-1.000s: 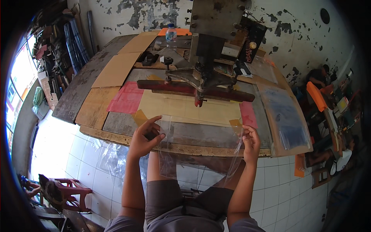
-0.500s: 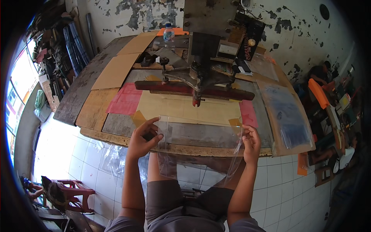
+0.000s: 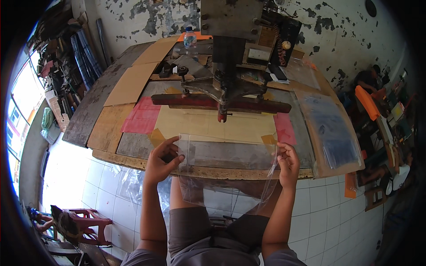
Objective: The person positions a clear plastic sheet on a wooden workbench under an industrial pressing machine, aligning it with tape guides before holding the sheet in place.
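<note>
A clear plastic sheet (image 3: 222, 188) is stretched between my hands at the table's front edge, its lower part hanging over my lap. My left hand (image 3: 165, 159) pinches its left end between thumb and fingers. The right end, which is folded or layered, is gripped by my right hand (image 3: 287, 163). Just beyond the sheet lies a pale yellow sheet (image 3: 213, 126) on the grey work plate, with a pink patch (image 3: 141, 115) at its left and another pink patch (image 3: 285, 127) at its right. Above it hangs the press machine's long dark-red bar (image 3: 222, 103).
A stack of clear blue-tinted plastic sheets (image 3: 333, 133) lies on a board at right. Cardboard (image 3: 131, 84) covers the left side. A water bottle (image 3: 190, 41) stands behind. Loose plastic (image 3: 131, 188) and a red stool (image 3: 91, 224) are on the floor. Another person (image 3: 370, 80) sits far right.
The view has shifted slightly, so the press appears a little further left. My hands keep their hold on the plastic sheet, almost unmoved.
</note>
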Demonstrator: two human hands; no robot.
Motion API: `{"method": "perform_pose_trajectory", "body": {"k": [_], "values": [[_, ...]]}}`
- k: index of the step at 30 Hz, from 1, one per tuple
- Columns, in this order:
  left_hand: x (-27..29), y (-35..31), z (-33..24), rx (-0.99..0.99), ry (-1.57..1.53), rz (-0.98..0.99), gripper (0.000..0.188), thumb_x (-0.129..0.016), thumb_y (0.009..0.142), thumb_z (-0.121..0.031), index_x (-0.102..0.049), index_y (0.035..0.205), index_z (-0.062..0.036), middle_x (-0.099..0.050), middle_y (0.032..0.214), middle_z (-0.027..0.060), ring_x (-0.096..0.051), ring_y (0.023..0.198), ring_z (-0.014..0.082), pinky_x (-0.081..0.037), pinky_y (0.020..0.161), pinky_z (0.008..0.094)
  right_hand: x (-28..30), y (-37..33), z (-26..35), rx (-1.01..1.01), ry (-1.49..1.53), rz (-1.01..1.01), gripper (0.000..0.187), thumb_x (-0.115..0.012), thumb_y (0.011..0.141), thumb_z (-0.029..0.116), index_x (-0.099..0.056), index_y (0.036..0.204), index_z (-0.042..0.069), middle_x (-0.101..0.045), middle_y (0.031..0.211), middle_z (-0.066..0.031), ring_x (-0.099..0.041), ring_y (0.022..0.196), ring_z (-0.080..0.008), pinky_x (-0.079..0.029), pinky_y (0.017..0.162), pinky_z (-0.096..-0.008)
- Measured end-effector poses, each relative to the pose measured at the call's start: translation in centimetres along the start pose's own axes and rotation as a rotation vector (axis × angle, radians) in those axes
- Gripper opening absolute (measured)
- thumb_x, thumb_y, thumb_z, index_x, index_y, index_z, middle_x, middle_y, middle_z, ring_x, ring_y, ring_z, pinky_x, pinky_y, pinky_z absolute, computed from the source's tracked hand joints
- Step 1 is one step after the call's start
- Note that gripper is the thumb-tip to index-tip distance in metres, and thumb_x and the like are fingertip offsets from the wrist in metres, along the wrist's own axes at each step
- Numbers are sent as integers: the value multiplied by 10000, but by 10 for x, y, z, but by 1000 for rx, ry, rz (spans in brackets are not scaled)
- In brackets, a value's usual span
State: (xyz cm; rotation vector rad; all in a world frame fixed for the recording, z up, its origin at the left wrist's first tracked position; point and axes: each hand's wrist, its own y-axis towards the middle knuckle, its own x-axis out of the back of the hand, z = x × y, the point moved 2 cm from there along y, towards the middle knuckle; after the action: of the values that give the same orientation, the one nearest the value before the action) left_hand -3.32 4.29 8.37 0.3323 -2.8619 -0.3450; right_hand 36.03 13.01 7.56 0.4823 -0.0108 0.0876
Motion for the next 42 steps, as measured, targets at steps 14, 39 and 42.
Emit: {"method": "perform_pose_trajectory", "body": {"k": [14,39,42], "values": [[1,-1,-1,3,-11,14,569,-784,828,-41,-622,1373,-19,-692,916,40,-663,786,102,-533,749,274,0,0,-1,-35,-3,5,367,-528,943,-13,-596,1303,-35,-642,1048,-78,-619,925,-131,-509,802,-278],[6,-1,-6,-88,32,40,546,-778,833,-36,-623,1356,-5,-667,897,24,-636,753,77,-512,689,241,-1,0,-4,-47,-34,-2,380,-519,943,-28,-588,1317,-33,-652,1066,-96,-618,943,-141,-520,802,-294],[5,-1,-8,-79,28,38,542,-776,833,-34,-625,1352,-5,-666,899,23,-639,760,79,-514,694,243,-1,0,-5,-45,-34,-14,375,-518,946,-23,-593,1313,-30,-655,1052,-95,-615,923,-136,-517,797,-292]]}}
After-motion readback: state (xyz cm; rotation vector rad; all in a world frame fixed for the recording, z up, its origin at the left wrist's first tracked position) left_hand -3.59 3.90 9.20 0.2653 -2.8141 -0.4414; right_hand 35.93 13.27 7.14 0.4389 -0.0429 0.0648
